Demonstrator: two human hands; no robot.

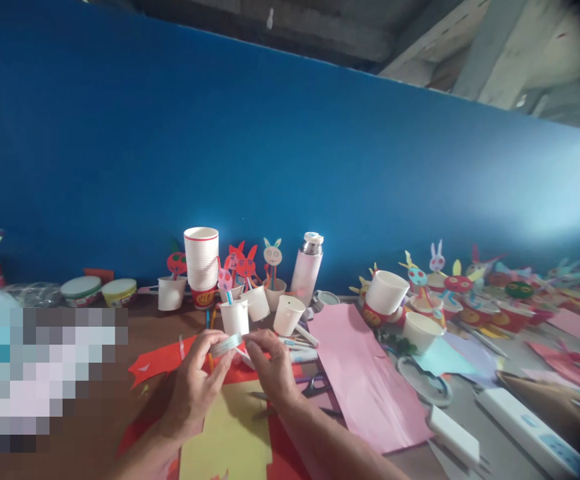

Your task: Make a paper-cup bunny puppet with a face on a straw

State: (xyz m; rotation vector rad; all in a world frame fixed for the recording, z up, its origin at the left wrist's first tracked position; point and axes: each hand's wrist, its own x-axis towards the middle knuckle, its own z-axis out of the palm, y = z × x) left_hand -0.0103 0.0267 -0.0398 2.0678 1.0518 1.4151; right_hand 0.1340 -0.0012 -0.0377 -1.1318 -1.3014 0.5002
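Over the cluttered table [135,327], the person's left hand [195,383] and right hand [273,370] met on a small roll of tape [226,345]. The left thumb and fingers were pinched on the roll's left side; the right fingertips closed on its right end, held just above a red paper sheet [163,360] and a yellow sheet [227,433]. Just behind the hands stood white paper cups [235,317], and farther back a tall stack of cups [201,259] near a pink thermos flask [307,268]. A long pink sheet [365,380] lay to the right, beside scissors [315,387]. Paper rabbit figures on sticks [273,257] lined the blue wall [270,153].
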